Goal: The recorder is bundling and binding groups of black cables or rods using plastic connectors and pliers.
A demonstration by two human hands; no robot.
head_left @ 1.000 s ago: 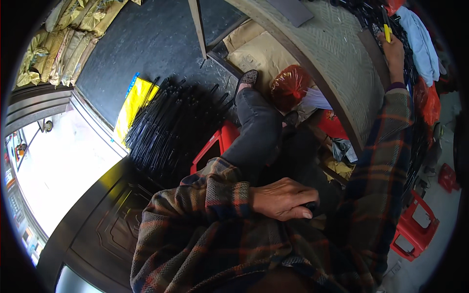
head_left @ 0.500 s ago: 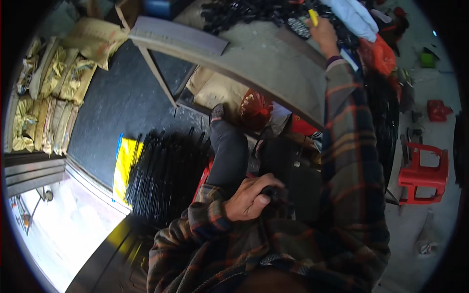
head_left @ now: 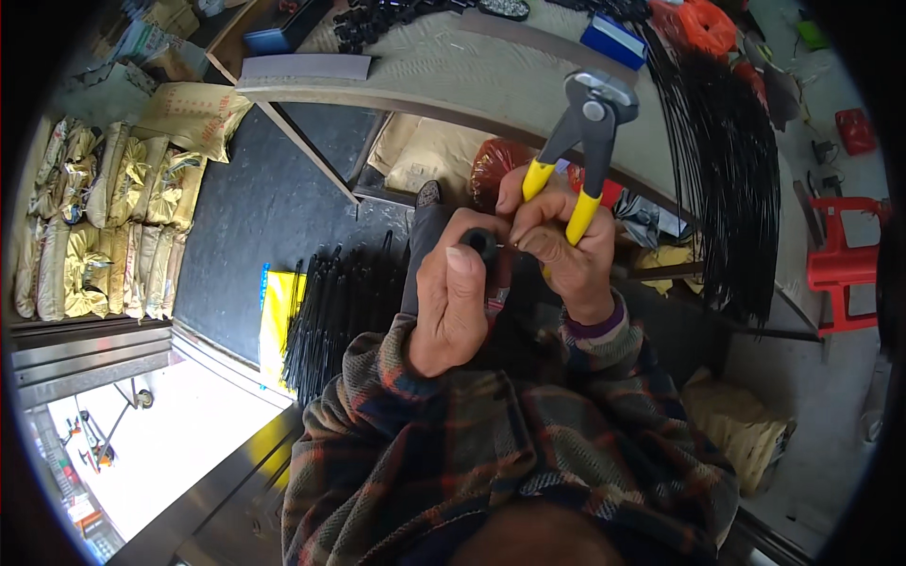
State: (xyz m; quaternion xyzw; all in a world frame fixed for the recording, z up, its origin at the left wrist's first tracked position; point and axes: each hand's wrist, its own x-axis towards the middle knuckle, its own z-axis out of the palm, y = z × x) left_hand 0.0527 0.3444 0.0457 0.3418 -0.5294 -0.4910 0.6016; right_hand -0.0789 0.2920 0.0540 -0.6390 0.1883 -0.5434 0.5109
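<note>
My left hand [head_left: 444, 307] is closed around a black tube-like piece [head_left: 480, 244], its round hollow end facing up beside my thumb. Close to its right, my right hand [head_left: 578, 264] grips end-cutting pincers [head_left: 596, 141] by their yellow handles. The dark metal jaws point up and away from me, above the near edge of the workbench [head_left: 425, 90]. My right thumb and a finger come together near the black piece; whether they pinch something small there I cannot tell. The lower part of the black piece is hidden by my left hand.
Thin black strips [head_left: 731, 189] hang over the bench at the right; another black bundle [head_left: 340, 316] stands left of my leg. On the bench are a blue box [head_left: 613, 42] and dark small parts [head_left: 387, 26]. A red stool [head_left: 845, 255] stands right, stacked sacks [head_left: 113, 236] left.
My right hand has come back from the far right of the bench to my left hand, bringing the pincers. My left hand has risen slightly, still holding the black piece.
</note>
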